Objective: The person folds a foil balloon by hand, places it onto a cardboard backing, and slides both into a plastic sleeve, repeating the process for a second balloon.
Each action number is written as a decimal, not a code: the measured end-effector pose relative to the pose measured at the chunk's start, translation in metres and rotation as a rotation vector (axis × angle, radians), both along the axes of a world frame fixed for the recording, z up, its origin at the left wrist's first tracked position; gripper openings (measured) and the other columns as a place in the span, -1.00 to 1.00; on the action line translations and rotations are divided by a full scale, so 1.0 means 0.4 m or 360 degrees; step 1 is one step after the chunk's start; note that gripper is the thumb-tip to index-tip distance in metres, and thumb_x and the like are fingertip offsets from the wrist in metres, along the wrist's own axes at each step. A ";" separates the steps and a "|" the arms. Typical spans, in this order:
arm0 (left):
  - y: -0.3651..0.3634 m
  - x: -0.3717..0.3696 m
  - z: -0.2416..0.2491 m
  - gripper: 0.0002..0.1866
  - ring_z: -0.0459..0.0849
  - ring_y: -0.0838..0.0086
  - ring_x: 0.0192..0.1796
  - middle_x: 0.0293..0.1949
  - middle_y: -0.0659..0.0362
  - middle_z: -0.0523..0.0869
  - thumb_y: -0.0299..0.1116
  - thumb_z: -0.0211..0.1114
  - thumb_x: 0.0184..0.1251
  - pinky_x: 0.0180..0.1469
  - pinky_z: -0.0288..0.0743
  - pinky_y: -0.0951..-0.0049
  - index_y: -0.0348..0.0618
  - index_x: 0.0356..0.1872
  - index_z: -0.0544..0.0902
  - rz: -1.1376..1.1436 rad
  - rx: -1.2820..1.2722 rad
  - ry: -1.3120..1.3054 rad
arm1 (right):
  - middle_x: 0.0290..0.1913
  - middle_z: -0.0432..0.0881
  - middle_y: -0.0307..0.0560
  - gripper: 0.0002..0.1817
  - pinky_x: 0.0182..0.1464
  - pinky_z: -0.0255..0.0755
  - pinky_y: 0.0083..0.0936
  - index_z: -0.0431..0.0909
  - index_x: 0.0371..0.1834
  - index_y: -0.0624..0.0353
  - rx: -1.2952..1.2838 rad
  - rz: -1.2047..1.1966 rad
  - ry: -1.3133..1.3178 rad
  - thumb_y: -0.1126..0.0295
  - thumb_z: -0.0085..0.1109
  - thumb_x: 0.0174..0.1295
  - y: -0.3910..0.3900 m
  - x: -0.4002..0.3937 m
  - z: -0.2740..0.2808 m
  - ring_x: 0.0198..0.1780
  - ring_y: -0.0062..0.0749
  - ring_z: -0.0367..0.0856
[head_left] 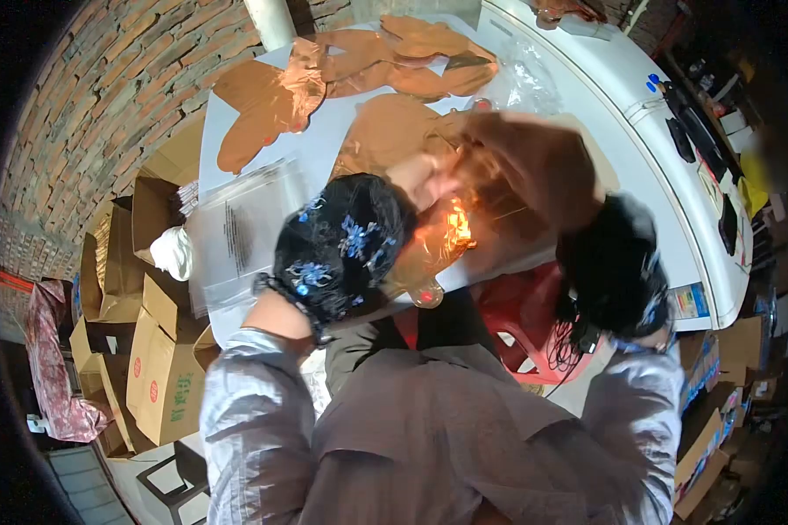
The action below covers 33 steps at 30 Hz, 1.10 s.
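Note:
A flat copper-coloured foil balloon (385, 131) lies over the near middle of the white table, its shiny folds catching bright light. My left hand (425, 179), below a black sleeve cover with blue flowers, is closed at the foil near its middle. Motion smears my right hand (534, 162), which is bent over the same foil from the right, fingers toward the left hand. A rounded lower end of the foil (425, 293) hangs at the table's front edge, close to my lap.
More flat copper foil balloons (271, 101) are spread along the table's back. Clear plastic bags (249, 223) lie at the left, with crumpled clear plastic (525, 83) at the back right. Cardboard boxes (162, 372) stand left, a white appliance (648, 131) right, a red stool (525, 306) beneath.

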<state>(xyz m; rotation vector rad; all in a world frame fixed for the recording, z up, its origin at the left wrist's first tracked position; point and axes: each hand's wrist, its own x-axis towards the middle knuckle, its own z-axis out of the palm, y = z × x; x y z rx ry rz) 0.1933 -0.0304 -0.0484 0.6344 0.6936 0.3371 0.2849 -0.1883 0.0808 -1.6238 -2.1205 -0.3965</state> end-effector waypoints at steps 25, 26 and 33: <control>-0.371 0.271 0.152 -0.14 0.27 -0.18 0.42 0.47 -0.30 0.09 0.23 -0.04 0.48 0.43 0.23 -0.12 0.14 0.56 -0.25 -0.0464 -0.1029 -0.1052 | -0.34 0.66 -0.13 -0.96 -0.13 0.48 -0.50 0.55 -0.21 0.23 -0.1000 -0.0562 -0.0529 0.52 0.10 0.39 -0.056 -0.021 0.622 -0.27 -0.51 0.59; -0.374 0.271 0.147 -0.08 0.23 -0.19 0.44 0.49 -0.30 -0.01 0.29 -0.03 0.43 0.44 0.21 -0.13 0.13 0.56 -0.30 -0.0513 -0.1021 -0.1122 | -0.34 0.66 -0.13 -0.95 -0.12 0.48 -0.50 0.54 -0.22 0.24 -0.0928 -0.0611 -0.0508 0.52 0.10 0.39 -0.072 -0.006 0.631 -0.26 -0.52 0.59; -0.325 0.248 0.224 0.30 -0.05 -0.34 0.52 0.54 -0.27 -0.28 0.62 0.07 0.04 0.39 0.19 -0.32 0.14 0.55 -0.47 -0.0666 -0.1073 -0.1350 | -0.31 0.64 -0.17 -0.91 -0.05 0.48 -0.50 0.53 -0.28 0.26 -0.0784 -0.0757 -0.0383 0.65 0.06 0.36 -0.114 0.026 0.686 -0.20 -0.54 0.58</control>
